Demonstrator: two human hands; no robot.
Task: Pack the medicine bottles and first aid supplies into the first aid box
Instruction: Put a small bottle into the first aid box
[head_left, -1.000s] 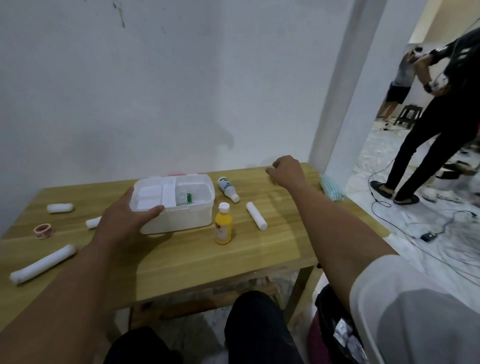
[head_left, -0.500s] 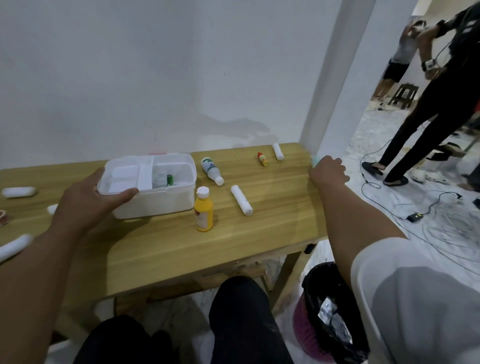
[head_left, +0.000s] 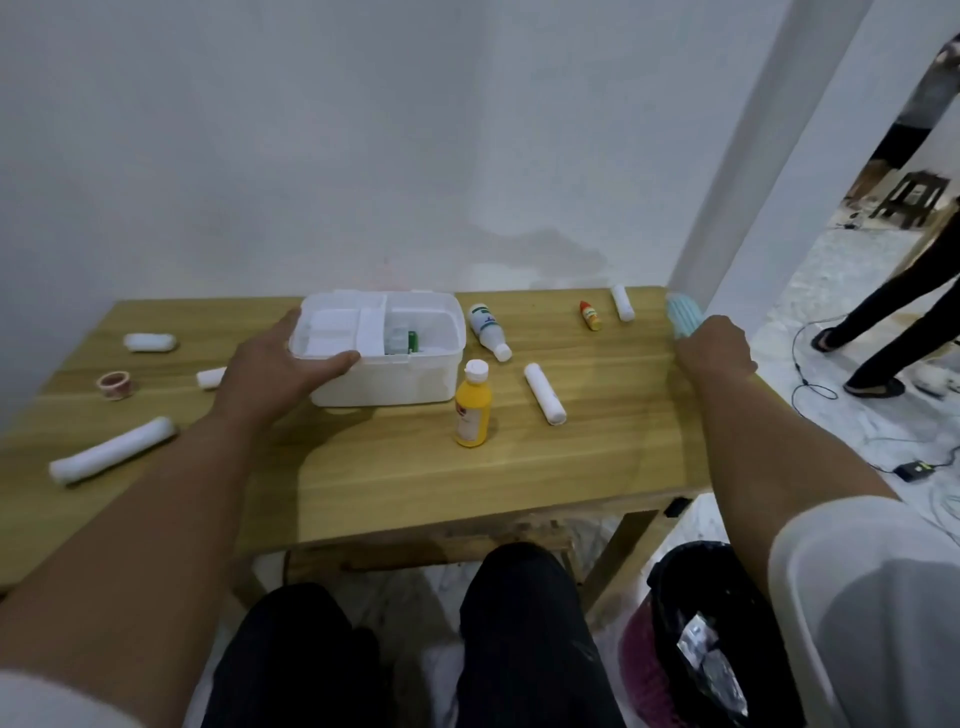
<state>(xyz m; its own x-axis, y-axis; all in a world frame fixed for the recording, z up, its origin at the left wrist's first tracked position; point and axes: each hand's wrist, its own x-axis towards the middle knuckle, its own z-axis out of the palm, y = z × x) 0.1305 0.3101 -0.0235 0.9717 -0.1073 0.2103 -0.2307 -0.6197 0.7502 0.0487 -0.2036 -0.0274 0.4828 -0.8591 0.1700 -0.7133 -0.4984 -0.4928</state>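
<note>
An open white first aid box (head_left: 431, 382) stands mid-table with a small green-capped item (head_left: 412, 342) inside. My left hand (head_left: 280, 371) grips the box's left rim. My right hand (head_left: 719, 345) is curled over the near end of a light blue pack (head_left: 683, 317) at the table's right edge. A yellow bottle (head_left: 472, 410) stands upright just in front of the box. A white bottle (head_left: 485, 325) lies to the box's right, and a small red-and-yellow bottle (head_left: 590, 315) lies further right. White bandage rolls (head_left: 544, 393) (head_left: 622, 303) lie on the right half of the table.
Left of the box lie three more white rolls (head_left: 111, 449) (head_left: 149, 342) (head_left: 210, 378) and a tape roll (head_left: 115, 385). A bin with a black liner (head_left: 696, 639) stands by my right knee. A person's legs (head_left: 893, 332), a stool (head_left: 914, 200) and floor cables (head_left: 914, 469) are at right.
My right hand has moved from the far middle of the table to its right edge and closed over the light blue pack. My left hand has stayed on the box.
</note>
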